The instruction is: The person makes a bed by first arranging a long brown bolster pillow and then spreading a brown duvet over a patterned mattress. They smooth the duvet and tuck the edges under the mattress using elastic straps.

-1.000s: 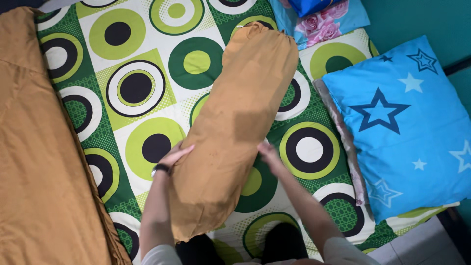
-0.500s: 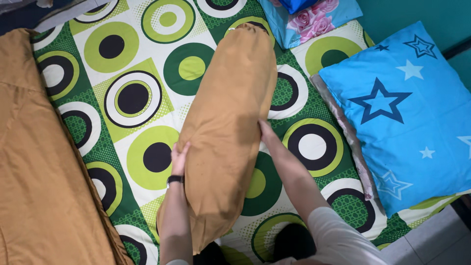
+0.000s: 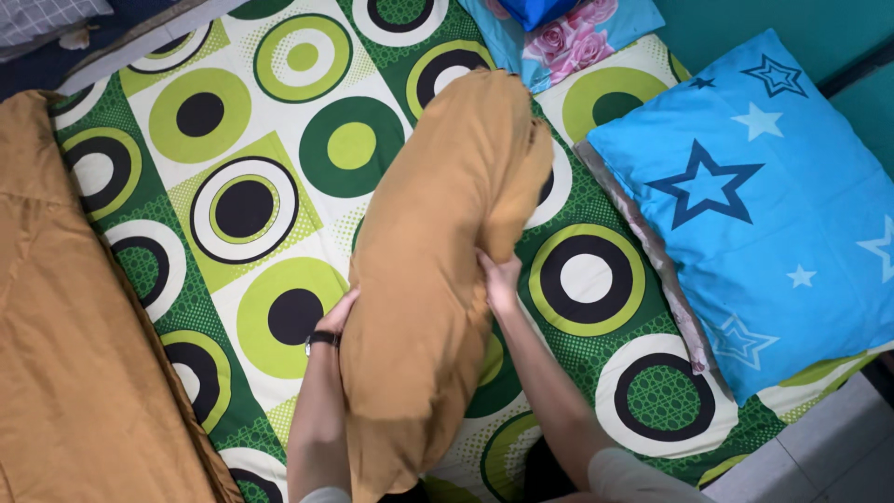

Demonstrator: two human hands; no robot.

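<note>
- Bolster (image 3: 438,270) in a brown cover – long, lying on the circle-patterned bedsheet (image 3: 242,121), far end bent toward 1 o'clock.
- Left hand (image 3: 340,312) is pressed flat against the bolster's 9 o'clock side; most fingers are hidden behind the fabric, a dark wristband (image 3: 319,340) is worn.
- Right hand (image 3: 500,279) is clamped on the 3 o'clock side, fingers pushed into the cover.
- Brown blanket (image 3: 65,354) is seen at 9 o'clock.
- Blue star pillow (image 3: 754,205) at 3 o'clock – apart from the bolster.
- Floral pillow (image 3: 587,37) at 12 o'clock.
</note>
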